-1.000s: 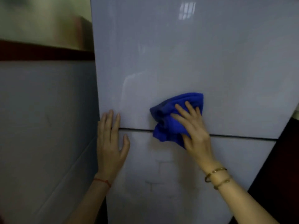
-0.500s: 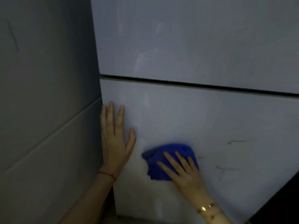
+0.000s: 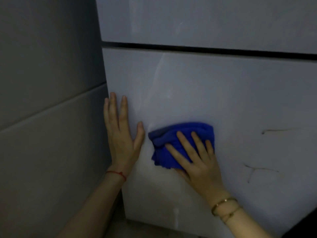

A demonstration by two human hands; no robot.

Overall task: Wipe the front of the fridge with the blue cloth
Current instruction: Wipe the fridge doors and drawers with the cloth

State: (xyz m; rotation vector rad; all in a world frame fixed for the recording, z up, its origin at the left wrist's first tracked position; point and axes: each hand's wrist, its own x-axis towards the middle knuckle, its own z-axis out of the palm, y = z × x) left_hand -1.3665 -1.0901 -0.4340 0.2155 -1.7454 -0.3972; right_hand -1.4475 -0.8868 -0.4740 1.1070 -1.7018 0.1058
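Pressing blue cloth (image 3: 181,134) flat, right hand (image 3: 197,162) spread; left hand (image 3: 120,134) (flat too) beside wall (image 3: 48,117).

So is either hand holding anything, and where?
Right hand presses the blue cloth flat on the fridge, fingers across its lower right. Left hand holds nothing.

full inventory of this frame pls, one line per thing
fridge: 1, white, fills centre and right
door gap: 1, black, across the fridge above the hands
cloth: 1, blue, on lower door, under right hand
dark marks: 2, lower door, right of cloth
wall: 1, grey, left of fridge
left hand: flat on lower door, red string at wrist
right hand: presses cloth, gold bracelets at wrist
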